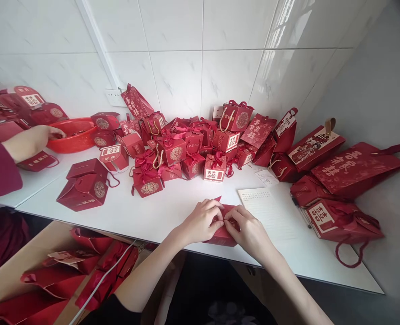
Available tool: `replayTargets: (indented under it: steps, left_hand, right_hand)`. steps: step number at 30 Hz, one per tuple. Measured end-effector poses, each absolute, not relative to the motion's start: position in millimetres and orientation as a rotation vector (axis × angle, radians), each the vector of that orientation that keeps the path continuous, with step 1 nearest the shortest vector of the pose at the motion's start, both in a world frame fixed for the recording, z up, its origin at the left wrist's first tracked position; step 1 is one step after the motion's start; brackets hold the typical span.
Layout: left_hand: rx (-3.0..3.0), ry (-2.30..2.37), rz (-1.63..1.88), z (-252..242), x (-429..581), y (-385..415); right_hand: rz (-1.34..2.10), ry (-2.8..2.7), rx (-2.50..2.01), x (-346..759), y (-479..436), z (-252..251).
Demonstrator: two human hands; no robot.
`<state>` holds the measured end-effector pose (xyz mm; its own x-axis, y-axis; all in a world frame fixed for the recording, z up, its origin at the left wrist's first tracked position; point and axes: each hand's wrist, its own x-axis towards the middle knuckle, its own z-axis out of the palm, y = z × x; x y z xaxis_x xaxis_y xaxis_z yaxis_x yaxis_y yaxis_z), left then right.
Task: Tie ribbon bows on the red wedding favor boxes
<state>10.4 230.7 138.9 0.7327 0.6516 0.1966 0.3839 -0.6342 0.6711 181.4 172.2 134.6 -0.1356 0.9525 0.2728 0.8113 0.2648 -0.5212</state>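
Note:
A small red gift box [224, 238] sits at the table's front edge, partly covered by my hands. My left hand [202, 221] is closed at the box's left and top, thumb and fingertips pinched together. From the other side my right hand [249, 229] is also closed, its fingertips meeting those of the left over the box top. Whether they pinch a flap or a ribbon is hidden. A pointed red tip sticks up behind the left fingers. Just to the right lies a lined notepad [265, 212] with writing on it.
Finished-looking red boxes with bows [176, 151] crowd the back of the table [125, 219]. Bigger red boxes [350, 171] line the right side. At left, a co-worker's hand [34, 142] reaches into a red plastic basin [73, 145]. Red bags [47, 282] stand below the table.

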Motion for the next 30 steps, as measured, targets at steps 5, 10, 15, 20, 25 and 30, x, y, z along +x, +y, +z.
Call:
replayTargets:
  steps: [5,10,15,20,25,30]
  left_hand:
    - [2.114,0.808,0.666,131,11,230]
    - [2.189,0.885,0.568,134,17,226]
    - [2.162,0.903,0.729,132,23,227]
    - [1.646,0.834,0.928,129,24,227]
    - [1.124,0.780,0.936,132,26,224]
    - [0.910,0.666,0.903,137,17,227]
  right_hand:
    - [0.283,-1.917,-1.551,179,176,129]
    - [0.327,-1.781,-1.554,175,175,124]
    - [0.452,-1.734,-1.555,179,171,127]
    - [0.334,-1.827,-1.552,180,172,125]
    - [0.201,-1.941,-1.592,178,173,124]
    - [0.193,-1.957,-1.609,177,173,126]
